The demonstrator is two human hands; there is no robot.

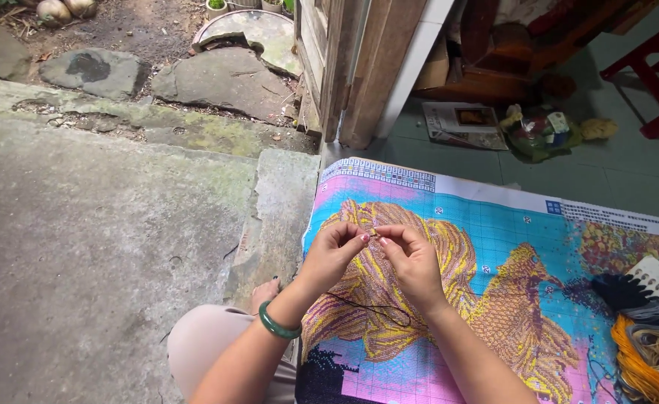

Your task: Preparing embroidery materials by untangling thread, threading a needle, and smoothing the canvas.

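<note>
Head view: a person sits at a doorway with a cross-stitch canvas (494,269) spread over the lap.
Left hand (333,254): raised over the canvas, grip pinched shut on something too small to tell, likely the thread's end.
Right hand (411,258): fingertips meeting the left, grip closed on a tiny pale item, possibly a needle.
Thread (374,308): a dark strand looping loose on the canvas just below the wrists.
Bangle (278,325): green, on the left wrist.
Floss (647,352): orange, grey and black skeins on a white organiser at the canvas's right edge.
Ground: concrete step (105,224) to the left, tiled floor (613,172) beyond.
Risk: the slack loop may well snag or knot if pulled quickly; a loosened pinch could drop the tiny piece onto the busy pattern.
</note>
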